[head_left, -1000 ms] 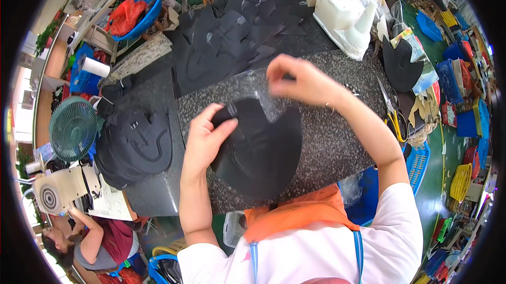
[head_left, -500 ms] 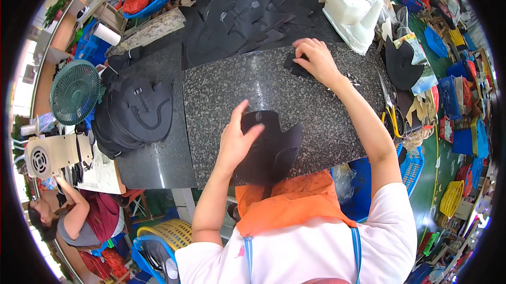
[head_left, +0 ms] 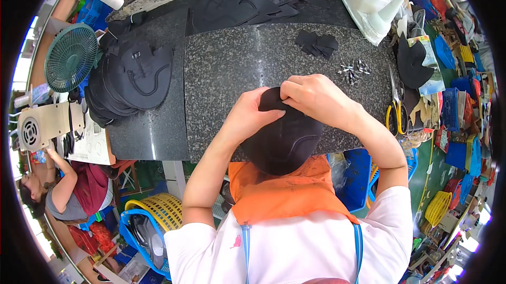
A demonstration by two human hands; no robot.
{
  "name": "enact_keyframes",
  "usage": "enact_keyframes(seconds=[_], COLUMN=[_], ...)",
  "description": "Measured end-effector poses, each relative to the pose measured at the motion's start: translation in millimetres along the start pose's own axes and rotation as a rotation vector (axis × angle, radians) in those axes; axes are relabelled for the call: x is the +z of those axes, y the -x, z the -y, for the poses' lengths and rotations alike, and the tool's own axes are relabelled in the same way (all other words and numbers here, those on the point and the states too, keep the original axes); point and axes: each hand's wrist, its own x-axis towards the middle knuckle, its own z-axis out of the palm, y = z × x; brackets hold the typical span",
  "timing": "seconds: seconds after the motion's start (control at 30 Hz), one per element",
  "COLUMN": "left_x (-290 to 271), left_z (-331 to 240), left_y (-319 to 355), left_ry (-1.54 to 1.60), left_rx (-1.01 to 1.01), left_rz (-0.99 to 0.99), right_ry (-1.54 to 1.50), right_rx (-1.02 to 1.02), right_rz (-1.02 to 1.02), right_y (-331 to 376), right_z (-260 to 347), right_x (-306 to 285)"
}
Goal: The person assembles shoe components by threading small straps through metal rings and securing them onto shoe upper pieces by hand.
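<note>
Cap stack (head_left: 129, 81) left, cut pieces (head_left: 316, 44) behind hands.

Black cap piece (head_left: 282, 139) – matt cloth, soft. Worktop (head_left: 237, 68) – polished speckled granite, glossy. Fan (head_left: 71, 57) – green plastic grille. Apron (head_left: 284, 194) – orange cloth, matt.

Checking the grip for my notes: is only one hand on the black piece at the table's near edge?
No: both the left hand and right hand grip the black piece.
</note>
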Motion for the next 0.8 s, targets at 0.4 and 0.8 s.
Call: enact_keyframes(seconds=[0.4,0.8], left_x=[17,16], left_z=[-3,-29], left_y=[16,22], left_ry=[0.158,0.539], left_rx=[0.195,0.154], left_rz=[-0.086,-0.014], right_ry=[0.013,-0.386], right_rx=[0.205,0.068], right_rz=[-0.282,-0.483], right_y=[6,21], right_z=[21,11], right_x=[2,30])
